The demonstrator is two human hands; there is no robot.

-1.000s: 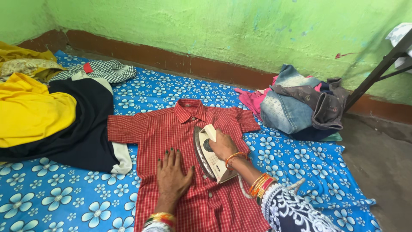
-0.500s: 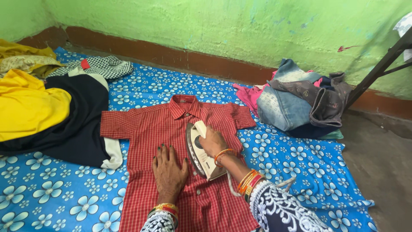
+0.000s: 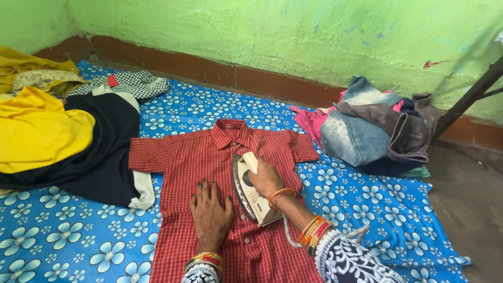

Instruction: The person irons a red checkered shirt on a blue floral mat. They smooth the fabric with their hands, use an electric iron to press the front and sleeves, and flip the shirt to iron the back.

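Blue floral sheet [image 3: 78, 236]; right hand [image 3: 266, 178] closed around iron [image 3: 250, 189], left hand [image 3: 210, 212] flat, spread on red shirt [image 3: 194, 157].

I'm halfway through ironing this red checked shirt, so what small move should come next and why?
Probably slide the iron up toward the collar: the right hand grips it mid-chest by the buttons, while the left hand presses the red shirt flat beside it.

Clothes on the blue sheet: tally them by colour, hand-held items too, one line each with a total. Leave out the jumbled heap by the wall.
Red checked shirt, under the flat left hand: 1
Yellow garment: 1
Black garment: 1
Black-and-white checked cloth: 1
Cream iron, gripped by the right hand: 1
Total: 5
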